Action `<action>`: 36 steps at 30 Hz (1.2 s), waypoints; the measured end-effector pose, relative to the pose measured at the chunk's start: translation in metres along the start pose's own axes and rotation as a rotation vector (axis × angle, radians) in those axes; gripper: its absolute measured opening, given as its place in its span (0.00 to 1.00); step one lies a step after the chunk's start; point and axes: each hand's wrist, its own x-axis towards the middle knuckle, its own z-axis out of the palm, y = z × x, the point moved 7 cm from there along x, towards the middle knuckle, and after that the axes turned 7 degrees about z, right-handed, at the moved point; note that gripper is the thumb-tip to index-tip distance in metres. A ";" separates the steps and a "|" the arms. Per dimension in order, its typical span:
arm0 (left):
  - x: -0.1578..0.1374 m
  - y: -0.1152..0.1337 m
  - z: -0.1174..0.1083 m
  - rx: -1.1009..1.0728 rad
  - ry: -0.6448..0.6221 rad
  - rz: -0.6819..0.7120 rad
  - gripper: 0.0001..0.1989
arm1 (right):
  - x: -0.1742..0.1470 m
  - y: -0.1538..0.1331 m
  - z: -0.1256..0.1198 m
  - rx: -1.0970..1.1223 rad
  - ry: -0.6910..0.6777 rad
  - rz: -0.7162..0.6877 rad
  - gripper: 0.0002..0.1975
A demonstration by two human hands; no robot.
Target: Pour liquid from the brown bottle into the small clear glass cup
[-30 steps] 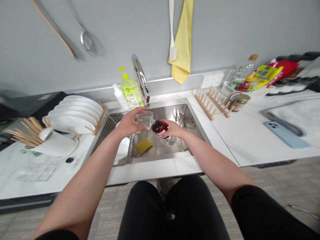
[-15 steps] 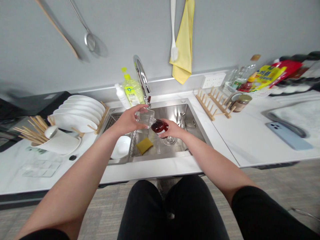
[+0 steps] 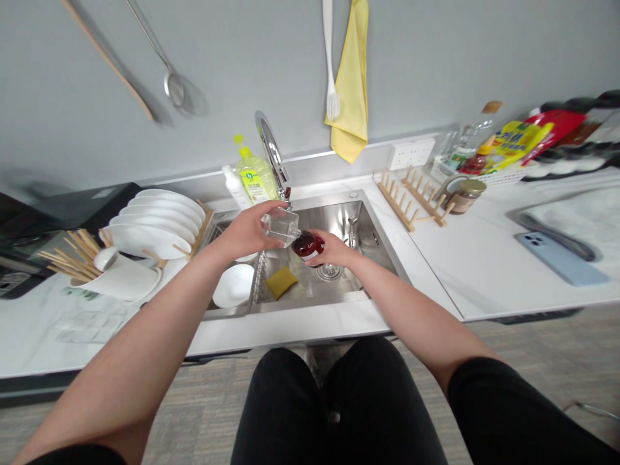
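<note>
Over the sink [image 3: 339,300], my left hand [image 3: 252,231] is closed around a clear square glass bottle [image 3: 281,226], tipped so its neck points right and down. Its neck meets the mouth of a dark red-brown bottle [image 3: 306,245] with a pale label, also tilted. My right hand [image 3: 332,248] wraps round that brown bottle from the right. Whether liquid passes between them I cannot tell. Below them a yellow sponge [image 3: 281,283] lies on the sink floor, left of the drain [image 3: 329,271]. A white bowl [image 3: 233,286] sits in the left basin.
Behind the sink stand the faucet [image 3: 272,148], a yellow-green soap bottle [image 3: 256,177] and a white bottle [image 3: 236,187]. White plates [image 3: 155,219] and a chopstick holder [image 3: 121,278] are on the left. A wooden rack [image 3: 400,200], a jar [image 3: 465,196] and a phone [image 3: 562,258] are on the right.
The camera view has shifted slightly. Both hands keep their hold, and the two bottles stay neck to mouth, with hardly any movement.
</note>
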 end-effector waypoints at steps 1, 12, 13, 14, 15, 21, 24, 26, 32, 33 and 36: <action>0.000 0.000 0.000 0.006 -0.003 -0.001 0.52 | 0.000 0.001 0.000 0.006 -0.001 0.002 0.51; 0.012 0.006 -0.003 0.034 -0.042 0.049 0.51 | 0.000 -0.001 -0.001 0.070 0.006 0.010 0.51; 0.014 0.008 -0.004 0.043 -0.045 0.055 0.50 | 0.000 -0.002 -0.001 0.070 0.009 0.006 0.51; 0.015 0.009 -0.005 0.054 -0.047 0.063 0.50 | 0.000 -0.003 -0.001 0.070 0.012 0.000 0.51; 0.016 0.011 -0.005 0.064 -0.049 0.070 0.50 | 0.000 -0.004 -0.002 0.072 0.015 -0.008 0.51; 0.021 0.018 -0.007 0.094 -0.066 0.076 0.51 | -0.002 -0.008 -0.003 0.085 0.027 -0.016 0.50; 0.023 0.022 -0.009 0.103 -0.070 0.079 0.51 | -0.002 -0.009 -0.003 0.103 0.028 -0.007 0.50; 0.025 0.024 -0.010 0.111 -0.076 0.075 0.51 | -0.002 -0.010 -0.003 0.119 0.024 -0.003 0.50; 0.031 0.031 -0.013 0.168 -0.096 0.066 0.53 | -0.005 -0.016 -0.004 0.142 0.022 0.010 0.49; 0.032 0.033 -0.013 0.174 -0.098 0.070 0.53 | -0.005 -0.017 -0.004 0.142 0.027 0.011 0.48; 0.037 0.039 -0.014 0.193 -0.110 0.092 0.53 | -0.007 -0.020 -0.006 0.131 0.041 0.014 0.48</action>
